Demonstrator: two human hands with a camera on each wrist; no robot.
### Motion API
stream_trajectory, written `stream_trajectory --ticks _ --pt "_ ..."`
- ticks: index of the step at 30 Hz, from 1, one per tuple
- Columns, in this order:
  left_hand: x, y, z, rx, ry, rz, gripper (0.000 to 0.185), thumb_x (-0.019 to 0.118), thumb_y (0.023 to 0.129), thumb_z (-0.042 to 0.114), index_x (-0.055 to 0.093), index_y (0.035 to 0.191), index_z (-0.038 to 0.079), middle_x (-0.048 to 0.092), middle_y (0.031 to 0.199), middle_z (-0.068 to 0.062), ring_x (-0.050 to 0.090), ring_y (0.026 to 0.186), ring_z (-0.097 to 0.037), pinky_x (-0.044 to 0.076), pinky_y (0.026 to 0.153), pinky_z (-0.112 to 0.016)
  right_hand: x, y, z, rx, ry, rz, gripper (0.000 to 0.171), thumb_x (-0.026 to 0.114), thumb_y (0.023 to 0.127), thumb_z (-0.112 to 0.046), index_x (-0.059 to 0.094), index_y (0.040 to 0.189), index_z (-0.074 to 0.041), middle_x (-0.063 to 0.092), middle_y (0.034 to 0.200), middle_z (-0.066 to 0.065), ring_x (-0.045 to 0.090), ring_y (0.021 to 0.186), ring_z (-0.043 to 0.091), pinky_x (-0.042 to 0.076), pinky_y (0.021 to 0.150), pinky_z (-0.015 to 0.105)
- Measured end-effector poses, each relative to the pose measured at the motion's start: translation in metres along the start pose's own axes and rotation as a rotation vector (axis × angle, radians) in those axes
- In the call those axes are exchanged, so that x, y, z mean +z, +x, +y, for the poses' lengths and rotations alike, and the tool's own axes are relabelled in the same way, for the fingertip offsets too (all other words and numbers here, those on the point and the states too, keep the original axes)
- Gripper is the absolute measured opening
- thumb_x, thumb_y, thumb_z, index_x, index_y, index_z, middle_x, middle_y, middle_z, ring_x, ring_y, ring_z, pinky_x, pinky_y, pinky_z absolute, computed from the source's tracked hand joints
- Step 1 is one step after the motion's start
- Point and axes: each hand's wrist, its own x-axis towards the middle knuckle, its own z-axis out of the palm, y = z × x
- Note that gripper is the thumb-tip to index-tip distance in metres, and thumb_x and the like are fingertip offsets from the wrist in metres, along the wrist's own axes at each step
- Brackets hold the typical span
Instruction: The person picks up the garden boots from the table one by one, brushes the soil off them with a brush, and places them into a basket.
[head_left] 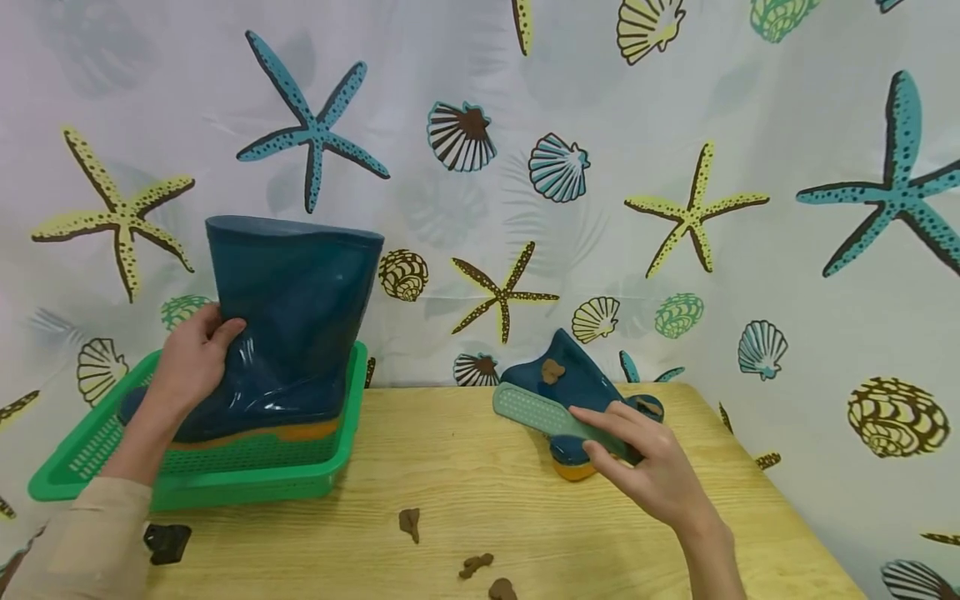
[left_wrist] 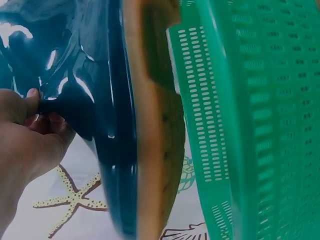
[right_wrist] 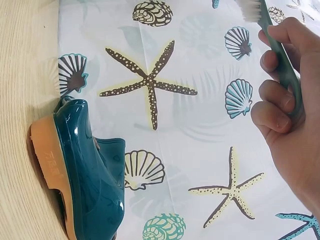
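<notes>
Toward nine o'clock the left grip [head_left: 191,354] pinches one boot [head_left: 300,308], seemingly to hold it upright over the green basket [head_left: 247,493], while toward four the right grip [head_left: 648,462] clasps a brush [head_left: 536,408] by its handle, apparently leaving the bristles [right_wrist: 250,11] free near another boot [head_left: 592,379] on the counter [head_left: 435,467].

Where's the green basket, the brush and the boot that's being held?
Green basket [head_left: 247,490], head view: on its front edge.
Brush [head_left: 551,415], head view: on its green back.
Held boot [head_left: 296,325], head view: on its tall shaft.
</notes>
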Motion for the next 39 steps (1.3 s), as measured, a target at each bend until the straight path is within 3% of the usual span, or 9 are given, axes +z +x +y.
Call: stream_trajectory --ticks 5,6,8,9,12,17,21,29,39 --pt "0.002 0.001 -0.005 0.012 0.041 -0.07 0.038 0.034 0.11 0.034 0.041 0.09 0.002 0.036 0.068 -0.008 0.036 0.053 -0.019 0.032 0.054 -0.033 -0.001 0.0 0.0 0.026 -0.01 -0.017 0.048 0.073 0.079 0.009 0.07 0.124 -0.009 0.043 0.072 -0.009 0.027 0.06 -0.002 0.029 0.051 0.016" --pt "0.003 0.002 -0.008 -0.003 0.033 -0.095 0.04 0.033 0.11 0.035 0.046 0.096 -0.001 0.043 0.071 -0.014 0.045 0.058 -0.025 0.039 0.057 -0.037 -0.001 0.0 0.0 0.028 -0.011 -0.018 0.048 0.073 0.079 0.009 0.07 0.124 -0.009 0.043 0.072 -0.009 0.027 0.06 -0.002 0.029 0.051 0.016" --pt "0.004 0.004 -0.017 -0.044 0.023 -0.149 0.049 0.032 0.11 0.036 0.051 0.12 -0.008 0.056 0.091 -0.031 0.058 0.08 -0.043 0.051 0.071 -0.051 -0.001 0.0 0.0 0.027 -0.012 -0.02 0.048 0.073 0.079 0.009 0.07 0.124 -0.009 0.043 0.072 -0.009 0.027 0.06 -0.001 0.03 0.052 0.016" --pt "0.006 0.005 -0.021 -0.065 0.012 -0.175 0.055 0.031 0.11 0.037 0.046 0.132 -0.011 0.055 0.106 -0.039 0.057 0.094 -0.051 0.05 0.08 -0.06 -0.001 0.0 0.0 0.027 -0.012 -0.02 0.048 0.073 0.079 0.009 0.07 0.123 -0.009 0.043 0.072 -0.009 0.027 0.06 -0.001 0.03 0.052 0.016" --pt "0.013 0.006 -0.035 -0.128 -0.016 -0.255 0.068 0.028 0.11 0.037 0.014 0.151 -0.016 0.028 0.144 -0.047 0.033 0.13 -0.063 0.034 0.102 -0.073 0.0 -0.001 0.0 0.026 -0.009 -0.02 0.048 0.073 0.079 0.009 0.07 0.123 -0.009 0.043 0.072 -0.008 0.027 0.06 -0.001 0.03 0.052 0.015" --pt "0.029 0.007 -0.051 -0.185 -0.002 -0.33 0.068 0.027 0.111 0.034 0.009 0.151 -0.018 0.022 0.148 -0.046 0.032 0.131 -0.062 0.036 0.104 -0.07 0.001 -0.003 -0.001 0.039 -0.007 -0.025 0.047 0.074 0.079 0.008 0.071 0.123 -0.009 0.042 0.072 -0.008 0.027 0.061 -0.001 0.03 0.052 0.016" --pt "0.034 0.01 -0.06 -0.22 0.063 -0.326 0.065 0.027 0.111 0.032 0.012 0.15 -0.019 0.029 0.143 -0.047 0.037 0.127 -0.061 0.039 0.1 -0.069 0.001 -0.004 -0.001 0.049 -0.01 -0.038 0.046 0.074 0.08 0.008 0.071 0.123 -0.01 0.042 0.072 -0.008 0.028 0.062 -0.001 0.031 0.052 0.016" --pt "0.033 0.021 -0.064 -0.279 0.119 -0.397 0.063 0.026 0.111 0.026 0.009 0.148 -0.022 0.025 0.143 -0.049 0.033 0.128 -0.063 0.038 0.102 -0.07 0.0 -0.003 -0.001 0.045 -0.032 -0.045 0.047 0.074 0.08 0.007 0.071 0.123 -0.011 0.041 0.072 -0.01 0.028 0.062 -0.001 0.03 0.052 0.016" --pt "0.046 0.022 -0.064 -0.324 0.161 -0.386 0.069 0.04 0.106 0.02 0.005 0.147 -0.023 0.016 0.146 -0.049 0.025 0.131 -0.065 0.031 0.107 -0.072 0.002 -0.002 -0.001 0.044 -0.036 -0.049 0.047 0.074 0.08 0.006 0.071 0.123 -0.011 0.041 0.072 -0.008 0.027 0.062 -0.002 0.029 0.051 0.015"
